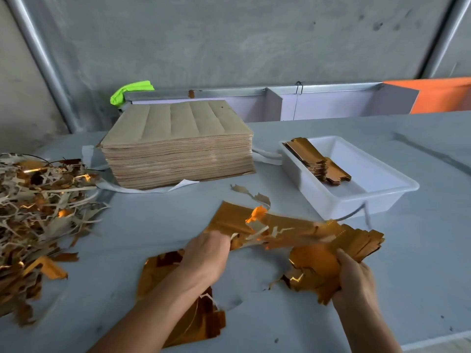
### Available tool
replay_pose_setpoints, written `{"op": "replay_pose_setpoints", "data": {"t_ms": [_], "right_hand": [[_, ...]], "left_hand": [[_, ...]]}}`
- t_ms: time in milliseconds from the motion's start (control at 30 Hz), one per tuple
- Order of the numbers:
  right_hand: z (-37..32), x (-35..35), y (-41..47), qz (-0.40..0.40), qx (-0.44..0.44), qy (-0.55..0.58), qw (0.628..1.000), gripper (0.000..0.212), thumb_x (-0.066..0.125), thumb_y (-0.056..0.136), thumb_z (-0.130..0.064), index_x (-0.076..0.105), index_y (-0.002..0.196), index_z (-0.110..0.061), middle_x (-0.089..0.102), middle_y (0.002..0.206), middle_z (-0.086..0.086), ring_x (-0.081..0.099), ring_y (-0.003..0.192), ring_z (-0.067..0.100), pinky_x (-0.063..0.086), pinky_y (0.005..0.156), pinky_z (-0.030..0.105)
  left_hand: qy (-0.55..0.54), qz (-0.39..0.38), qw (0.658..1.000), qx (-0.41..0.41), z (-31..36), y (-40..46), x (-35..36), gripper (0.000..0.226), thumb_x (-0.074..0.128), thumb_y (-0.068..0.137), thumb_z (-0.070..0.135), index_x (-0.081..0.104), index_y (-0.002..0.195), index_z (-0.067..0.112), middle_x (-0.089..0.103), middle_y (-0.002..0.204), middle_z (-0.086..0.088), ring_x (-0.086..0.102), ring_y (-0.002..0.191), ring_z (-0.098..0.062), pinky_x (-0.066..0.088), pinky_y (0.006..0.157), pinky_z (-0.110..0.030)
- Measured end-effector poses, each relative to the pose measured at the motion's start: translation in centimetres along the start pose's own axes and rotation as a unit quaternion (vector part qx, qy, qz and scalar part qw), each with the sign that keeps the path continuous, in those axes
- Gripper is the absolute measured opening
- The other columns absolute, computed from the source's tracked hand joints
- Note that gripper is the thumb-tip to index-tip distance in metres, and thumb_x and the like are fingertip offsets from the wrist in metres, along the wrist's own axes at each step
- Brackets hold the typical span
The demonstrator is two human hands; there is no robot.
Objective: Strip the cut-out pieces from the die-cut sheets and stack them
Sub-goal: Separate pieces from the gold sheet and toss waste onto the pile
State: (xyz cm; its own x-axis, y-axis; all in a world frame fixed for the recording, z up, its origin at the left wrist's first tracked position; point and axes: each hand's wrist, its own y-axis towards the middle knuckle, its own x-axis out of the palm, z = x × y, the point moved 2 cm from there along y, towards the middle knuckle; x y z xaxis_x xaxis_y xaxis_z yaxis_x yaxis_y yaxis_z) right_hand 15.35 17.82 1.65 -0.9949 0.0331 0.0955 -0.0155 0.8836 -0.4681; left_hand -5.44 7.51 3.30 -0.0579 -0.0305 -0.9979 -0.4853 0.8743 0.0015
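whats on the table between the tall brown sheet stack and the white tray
In the head view, only crumpled white strips lie between the sheet stack and the white tray; otherwise bare table.

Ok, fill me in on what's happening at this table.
A person is stripping gold die-cut sheets. The left hand and right hand both grip a gold bundle with ragged waste hanging off. Finished pieces lie in the white tray, scrap is piled left, and a tall stack waits behind.
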Motion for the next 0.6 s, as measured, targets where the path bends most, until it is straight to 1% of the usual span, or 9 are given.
{"op": "replay_pose_setpoints", "data": {"t_ms": [100, 167, 233, 300, 367, 433, 500, 567, 600], "right_hand": [[-0.2, 0.1, -0.3, -0.005, -0.025, -0.027, 0.999, 0.022, 0.05, 0.095, -0.026, 0.056, 0.098, -0.005, 0.062, 0.08, 0.017, 0.062, 0.072, 0.036, 0.056, 0.064, 0.049], [-0.4, 0.0, -0.7, -0.009, -0.033, -0.033, 0.999, 0.018, 0.051, 0.095, -0.025, 0.054, 0.087, -0.01, 0.061, 0.079, 0.016, 0.061, 0.07, 0.036, 0.055, 0.066, 0.053], [-0.6, -0.1, -0.6, 0.004, -0.035, -0.032, 0.999, 0.019, 0.051, 0.095, -0.023, 0.049, 0.078, -0.015, 0.058, 0.078, 0.016, 0.059, 0.068, 0.033, 0.054, 0.06, 0.046], [-0.8, -0.1, -0.8, 0.003, -0.035, -0.031, 0.999, 0.021, 0.051, 0.095, -0.022, 0.047, 0.076, -0.016, 0.059, 0.09, 0.021, 0.059, 0.082, 0.037, 0.053, 0.073, 0.053], [-0.9, 0.3, -1.1, -0.009, -0.034, -0.036, 0.999, 0.021, 0.051, 0.096, -0.02, 0.048, 0.076, -0.015, 0.059, 0.097, 0.022, 0.057, 0.094, 0.042, 0.048, 0.087, 0.06], [-0.7, 0.7, -1.3, -0.018, -0.036, -0.045, 0.998, 0.02, 0.05, 0.096, -0.019, 0.048, 0.077, -0.014, 0.059, 0.086, 0.015, 0.056, 0.096, 0.043, 0.045, 0.092, 0.061], [-0.5, 1.1, -1.3, -0.023, -0.04, -0.047, 0.998, 0.015, 0.05, 0.096, -0.02, 0.048, 0.084, -0.012, 0.055, 0.083, 0.007, 0.057, 0.092, 0.04, 0.044, 0.093, 0.061], [-0.4, 1.3, -1.2, -0.021, -0.044, -0.042, 0.998, 0.014, 0.05, 0.097, -0.021, 0.05, 0.087, -0.011, 0.057, 0.088, 0.01, 0.056, 0.088, 0.034, 0.046, 0.091, 0.055], [-0.3, 1.3, -1.1, -0.022, -0.048, -0.039, 0.998, 0.015, 0.05, 0.096, -0.021, 0.051, 0.088, -0.009, 0.058, 0.09, 0.012, 0.056, 0.085, 0.033, 0.047, 0.089, 0.053]], "left_hand": [[0.047, -0.004, 0.998, -0.028, -0.2, -0.2, 0.0, 0.036, 0.039, 0.089, -0.005, 0.062, 0.111, 0.013, 0.062, 0.112, -0.008, 0.061, 0.104, -0.029, 0.047, 0.078, -0.034], [0.034, -0.016, 0.997, -0.072, -0.5, -0.4, 0.2, 0.032, 0.041, 0.09, -0.004, 0.063, 0.107, 0.013, 0.064, 0.107, -0.006, 0.063, 0.097, -0.026, 0.044, 0.07, -0.032], [-0.022, -0.031, 0.993, -0.115, -1.0, -0.4, 0.3, 0.021, 0.046, 0.092, 0.004, 0.062, 0.102, 0.013, 0.063, 0.099, -0.002, 0.061, 0.089, -0.022, 0.04, 0.064, -0.029], [-0.082, -0.039, 0.989, -0.121, -1.4, -0.3, 0.3, 0.012, 0.053, 0.093, 0.026, 0.059, 0.098, 0.016, 0.062, 0.103, -0.001, 0.06, 0.092, -0.02, 0.039, 0.065, -0.028], [-0.131, -0.066, 0.982, -0.119, -1.5, -0.2, 0.4, 0.041, 0.057, 0.084, 0.057, 0.056, 0.102, 0.02, 0.059, 0.106, 0.002, 0.057, 0.095, -0.018, 0.04, 0.068, -0.028], [-0.151, -0.066, 0.979, -0.12, -1.2, -0.2, -0.1, 0.066, 0.055, 0.071, 0.076, 0.05, 0.11, 0.023, 0.053, 0.112, 0.002, 0.054, 0.099, -0.018, 0.039, 0.07, -0.027], [-0.092, -0.019, 0.987, -0.128, -0.8, -0.4, -1.3, 0.083, 0.051, 0.069, 0.08, 0.041, 0.124, 0.02, 0.043, 0.122, -0.003, 0.05, 0.107, -0.02, 0.039, 0.073, -0.027], [-0.018, 0.063, 0.991, -0.113, 0.0, -0.7, -2.6, 0.09, 0.048, 0.071, 0.08, 0.034, 0.133, 0.016, 0.034, 0.135, -0.01, 0.045, 0.116, -0.023, 0.042, 0.086, -0.031], [-0.01, 0.121, 0.989, -0.083, 0.7, -0.9, -3.0, 0.088, 0.045, 0.072, 0.078, 0.034, 0.134, 0.016, 0.03, 0.139, -0.011, 0.042, 0.118, -0.023, 0.041, 0.093, -0.032]]}}
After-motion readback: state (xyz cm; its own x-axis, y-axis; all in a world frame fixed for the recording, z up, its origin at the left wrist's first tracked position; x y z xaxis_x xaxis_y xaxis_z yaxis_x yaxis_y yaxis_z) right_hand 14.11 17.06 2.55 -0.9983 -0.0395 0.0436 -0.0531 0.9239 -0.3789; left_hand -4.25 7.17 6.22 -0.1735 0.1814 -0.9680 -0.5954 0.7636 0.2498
